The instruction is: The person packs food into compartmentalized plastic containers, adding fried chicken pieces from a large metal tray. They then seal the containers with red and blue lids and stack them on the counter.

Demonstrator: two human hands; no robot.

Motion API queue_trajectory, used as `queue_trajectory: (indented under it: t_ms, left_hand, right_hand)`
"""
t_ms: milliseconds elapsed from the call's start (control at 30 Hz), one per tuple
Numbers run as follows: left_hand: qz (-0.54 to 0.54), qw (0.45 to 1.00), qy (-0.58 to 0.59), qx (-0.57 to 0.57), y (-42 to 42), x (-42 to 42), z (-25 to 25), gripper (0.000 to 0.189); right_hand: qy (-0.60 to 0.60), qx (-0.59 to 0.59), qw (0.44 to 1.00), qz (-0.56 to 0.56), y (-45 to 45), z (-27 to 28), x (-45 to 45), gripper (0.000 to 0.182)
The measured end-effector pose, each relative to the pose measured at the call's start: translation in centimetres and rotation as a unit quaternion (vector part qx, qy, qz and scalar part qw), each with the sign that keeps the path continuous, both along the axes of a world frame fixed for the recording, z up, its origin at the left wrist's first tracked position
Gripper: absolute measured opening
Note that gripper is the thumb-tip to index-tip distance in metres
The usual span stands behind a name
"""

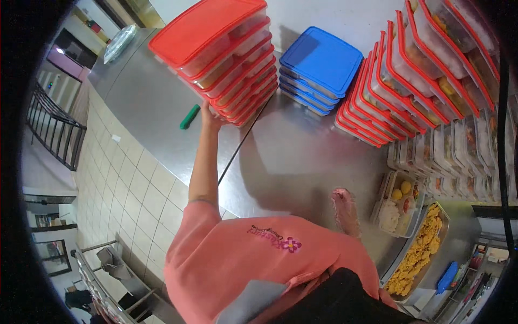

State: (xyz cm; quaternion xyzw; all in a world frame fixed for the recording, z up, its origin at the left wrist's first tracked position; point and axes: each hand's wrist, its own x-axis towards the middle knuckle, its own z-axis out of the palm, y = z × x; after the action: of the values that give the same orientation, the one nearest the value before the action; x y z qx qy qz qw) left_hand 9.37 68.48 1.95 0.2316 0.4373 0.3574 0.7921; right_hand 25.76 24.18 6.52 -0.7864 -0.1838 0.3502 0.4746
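Note:
My left hand (213, 115) reaches forward and touches the lower near corner of a tall stack of clear plastic food containers with red lids (210, 34). Its fingers are partly hidden against the stack, so whether they grip it is unclear. A green-handled tool (189, 117) lies on the steel table just left of that hand. My right hand is out of view. On the table before me, near my right side, a pinkish item that looks wrapped in clear plastic (346, 210) rests against the shirt's outline; what it is cannot be made out.
Blue-lidded containers (321, 60) stand beside the red stack. Right of them rise more red-lidded containers (404, 81) and lidless filled ones (449, 141). An open meal container (412, 227) sits near a metal tray (398, 259) of yellow food. A seam (243, 141) crosses the steel table (141, 105).

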Motion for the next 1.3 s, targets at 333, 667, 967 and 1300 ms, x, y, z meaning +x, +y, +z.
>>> queue_trajectory:
  t_ms: [333,667,967,1300]
  left_hand:
    - [0.044,0.987,-0.098,0.119,6.0,7.2,-2.2,0.078]
    - [-0.015,0.99,-0.062,0.125,5.1,14.2,1.0,0.092]
    - [0.112,0.983,-0.108,0.102,5.6,14.9,-4.9,0.083]
    - [0.268,0.932,0.018,0.243,8.5,16.9,2.2,0.056]
  right_hand:
    - [-0.01,-0.044,0.999,0.014,2.4,1.7,-0.4,0.019]
    - [-0.053,-0.004,0.998,-0.027,1.2,-4.6,0.5,0.024]
    - [0.054,-0.092,0.993,-0.044,3.1,-0.2,0.1,0.016]
    - [-0.003,-0.008,1.0,-0.023,0.9,0.0,-0.7,0.02]
